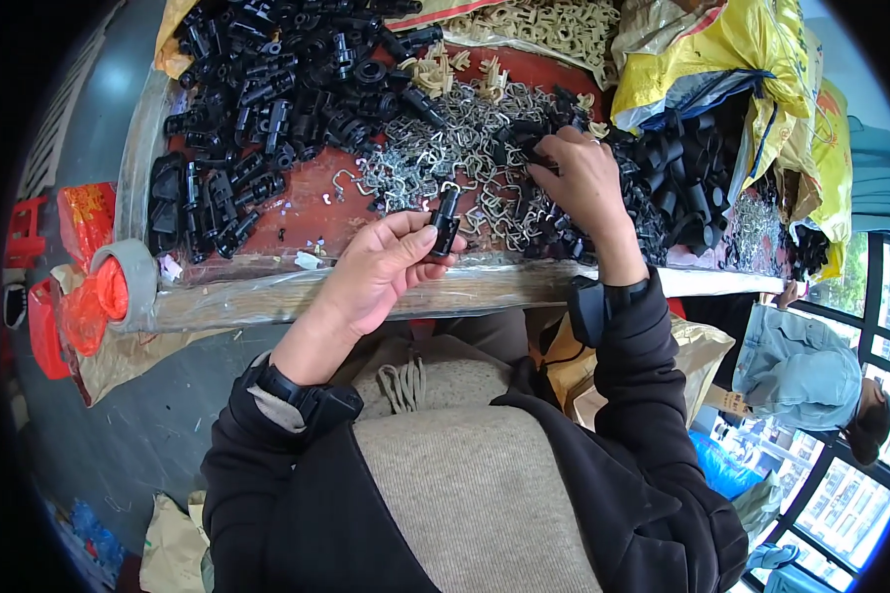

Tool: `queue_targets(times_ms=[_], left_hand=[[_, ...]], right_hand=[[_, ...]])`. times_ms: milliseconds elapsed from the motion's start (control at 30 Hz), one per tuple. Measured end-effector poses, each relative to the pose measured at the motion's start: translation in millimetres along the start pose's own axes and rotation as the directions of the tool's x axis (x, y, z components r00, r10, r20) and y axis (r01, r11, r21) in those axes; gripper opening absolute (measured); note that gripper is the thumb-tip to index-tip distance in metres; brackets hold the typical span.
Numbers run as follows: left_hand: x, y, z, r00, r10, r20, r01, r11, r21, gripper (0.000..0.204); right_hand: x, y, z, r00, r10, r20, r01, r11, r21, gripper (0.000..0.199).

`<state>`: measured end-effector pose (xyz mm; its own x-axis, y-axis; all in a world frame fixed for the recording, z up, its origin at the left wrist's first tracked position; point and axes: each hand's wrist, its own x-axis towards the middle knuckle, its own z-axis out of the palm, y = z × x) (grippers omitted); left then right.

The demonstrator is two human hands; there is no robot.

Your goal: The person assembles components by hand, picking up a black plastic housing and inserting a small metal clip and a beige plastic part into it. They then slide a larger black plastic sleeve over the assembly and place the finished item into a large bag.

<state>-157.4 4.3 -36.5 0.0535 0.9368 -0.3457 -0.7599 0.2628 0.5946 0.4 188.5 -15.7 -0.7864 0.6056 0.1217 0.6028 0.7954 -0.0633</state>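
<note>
My left hand (371, 267) pinches a black tubular plastic fitting (446, 219) upright near the front edge of the table. A bent silvery wire clip sits at the fitting's upper end. To the right, my right hand (585, 183) reaches down into small black parts, with its fingers curled in; what lies between the fingertips is hidden. Between and beyond the hands spreads a heap of bent metal wire clips (475, 168). A large pile of black plastic fittings (267, 94) covers the far left of the table.
Black sleeve-like pieces (684, 183) lie right of my right hand. Beige plastic parts (554, 30) are heaped at the back, beside a yellow sack (707, 74). A tape roll (140, 287) hangs at the table's left corner. Another person (796, 366) is at the right.
</note>
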Motion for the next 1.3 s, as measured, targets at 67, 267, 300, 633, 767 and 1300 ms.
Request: queue_targets(times_ms=[67,267,300,633,767,1300], left_hand=[[1.1,-0.7,-0.7,1.000,0.002,0.016,-0.002,1.000,0.005,0.023],[0.8,-3.7,-2.2,1.000,0.027,0.000,-0.027,0.999,-0.032,0.022],[1.0,-2.9,-2.7,1.000,0.031,-0.003,-0.031,0.998,-0.048,0.022],[-0.8,-5.6,1.8,0.998,0.057,-0.038,-0.059,0.997,-0.056,0.018],[-0.7,-4.4,3.2,0.995,0.074,-0.059,-0.077,0.996,-0.049,0.021],[0.2,-7.0,1.8,0.994,0.094,-0.054,-0.098,0.992,-0.076,0.021]], right_hand=[[7.2,-3.1,-0.1,0.987,-0.029,-0.158,0.042,0.996,0.077,0.017],[35.0,-11.8,31.9,0.978,-0.042,-0.206,0.060,0.995,0.079,0.015],[34.5,-10.8,33.1,0.978,-0.039,-0.207,0.058,0.995,0.085,0.015],[26.9,-16.1,31.3,0.967,0.028,-0.253,0.024,0.980,0.198,0.015],[33.4,-18.3,42.2,0.980,0.033,-0.194,-0.004,0.989,0.151,0.016],[17.8,-16.9,27.6,0.967,0.136,-0.217,-0.017,0.878,0.479,0.014]])
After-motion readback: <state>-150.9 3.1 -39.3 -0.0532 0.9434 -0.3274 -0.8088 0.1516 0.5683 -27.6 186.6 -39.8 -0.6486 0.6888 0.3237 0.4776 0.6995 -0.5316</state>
